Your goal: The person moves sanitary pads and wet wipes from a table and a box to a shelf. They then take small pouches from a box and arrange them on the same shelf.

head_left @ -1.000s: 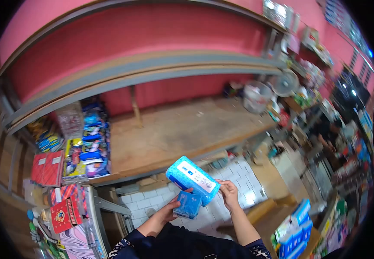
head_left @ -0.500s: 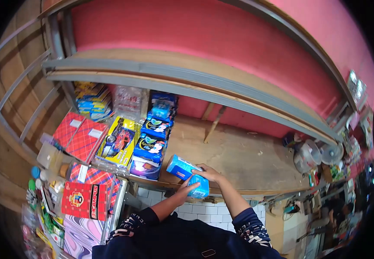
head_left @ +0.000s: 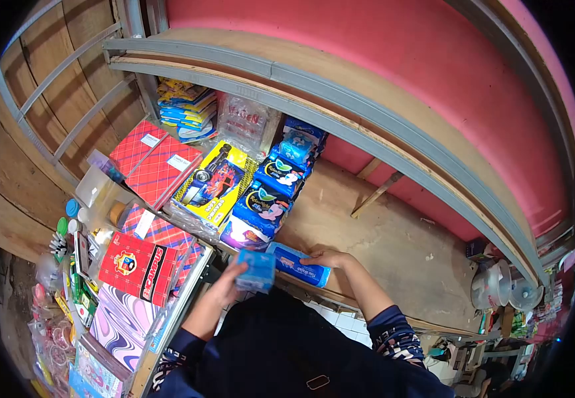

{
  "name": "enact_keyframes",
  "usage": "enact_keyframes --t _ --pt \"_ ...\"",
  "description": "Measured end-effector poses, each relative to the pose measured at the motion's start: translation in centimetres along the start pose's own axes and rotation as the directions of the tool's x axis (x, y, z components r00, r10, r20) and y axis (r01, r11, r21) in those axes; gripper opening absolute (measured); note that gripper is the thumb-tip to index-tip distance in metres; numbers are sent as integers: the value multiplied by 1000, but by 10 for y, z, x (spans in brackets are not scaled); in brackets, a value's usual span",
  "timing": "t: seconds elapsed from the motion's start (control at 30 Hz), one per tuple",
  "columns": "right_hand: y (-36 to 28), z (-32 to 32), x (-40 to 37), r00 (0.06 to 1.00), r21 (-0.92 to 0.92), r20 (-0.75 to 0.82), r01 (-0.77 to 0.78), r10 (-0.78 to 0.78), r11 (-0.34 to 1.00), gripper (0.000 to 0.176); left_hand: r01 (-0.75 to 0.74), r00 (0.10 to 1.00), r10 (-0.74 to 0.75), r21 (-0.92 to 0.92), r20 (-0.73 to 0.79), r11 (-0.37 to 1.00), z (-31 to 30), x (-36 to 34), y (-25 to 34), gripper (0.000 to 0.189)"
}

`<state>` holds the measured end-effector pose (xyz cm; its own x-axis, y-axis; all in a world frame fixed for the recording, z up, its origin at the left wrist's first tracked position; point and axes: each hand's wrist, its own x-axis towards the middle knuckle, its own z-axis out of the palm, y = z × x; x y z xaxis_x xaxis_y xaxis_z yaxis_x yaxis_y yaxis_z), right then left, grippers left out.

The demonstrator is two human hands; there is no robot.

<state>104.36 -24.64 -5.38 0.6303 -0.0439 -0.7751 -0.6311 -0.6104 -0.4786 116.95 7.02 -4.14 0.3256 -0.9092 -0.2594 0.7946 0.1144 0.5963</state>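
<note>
Holding, left side: left hand (head_left: 226,284) curled closed around a small, squarish light-blue pack (head_left: 255,268); its outline is blurred.
Holding, right side: right hand (head_left: 328,259) closed, thumb and fingers, on the near end of a flat, oblong blue pack (head_left: 291,264) with white print; the fingers beneath are hidden.
Position: oblong pack just left of the right-hand grip, above the front edge of the brown wooden shelf board (head_left: 367,229); whether it bears weight there, cannot tell.
Neighbours: stacked row of glossy dark-blue packs (head_left: 259,207), just beyond both grips; yellow box with a toy-car picture (head_left: 214,182), farther off.
Risk, drop: white-tiled floor (head_left: 348,323) lies below the grips; an end-only hold could let the oblong pack tip over the edge.
Risk, knock: a hurried push could skew the row.
Risk, slip: slick-looking wrapping could slide from the left fingers.
</note>
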Motion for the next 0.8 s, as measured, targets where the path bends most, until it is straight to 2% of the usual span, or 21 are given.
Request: enact_keyframes --t 0.07,0.1,0.13,0.17,0.27,0.37,0.4,0.5,0.53,0.57,0.63,0.67,0.77,0.8 --pt "-6 -4 -1 999 -88 -7 -41 41 995 83 -108 989 104 -35 -105 993 -5 -4 13 74" --pt "-11 -4 -4 999 -74 -30 14 -17 997 83 -173 976 164 -53 -144 983 -5 -5 21 69" --pt "-16 -5 -8 995 -64 -55 75 -79 995 84 -228 969 219 -71 -114 971 -10 -2 27 68" --pt "-21 -6 -9 987 -57 -82 137 -142 989 84 -237 966 227 -70 -121 969 -13 -1 34 68" --pt "-3 -3 17 966 26 -161 211 -204 977 80 -257 962 248 -70 -114 964 -17 6 46 72" --pt "-19 -8 7 982 30 -107 162 -158 986 80 -234 972 234 -6 -17 972 -3 13 61 81" --pt "-13 -4 17 973 -26 -137 184 -186 983 74 -220 975 220 -6 -17 975 4 14 65 88" --pt "-12 15 12 838 8 -493 271 -232 963 70 -224 973 222 34 68 974 7 24 72 93" --pt "-26 16 3 701 -67 -652 324 -288 944 54 -196 977 194 11 93 981 11 25 76 95" --pt "-39 17 -9 674 69 -682 445 -284 893 48 -192 975 190 7 117 981 13 26 80 96" --pt "-74 12 -39 623 312 -742 649 -249 694 38 -181 969 178 0 170 983 17 30 85 96" --pt "-78 12 -39 538 234 -762 747 -360 622 42 -174 961 172 -12 216 985 13 33 86 95" --pt "-130 16 -78 607 425 -670 786 -428 450 51 -393 915 364 186 173 901 12 55 76 92" --pt "-139 20 -78 615 418 -649 780 -447 466 61 -474 877 422 268 230 839 17 61 77 88"
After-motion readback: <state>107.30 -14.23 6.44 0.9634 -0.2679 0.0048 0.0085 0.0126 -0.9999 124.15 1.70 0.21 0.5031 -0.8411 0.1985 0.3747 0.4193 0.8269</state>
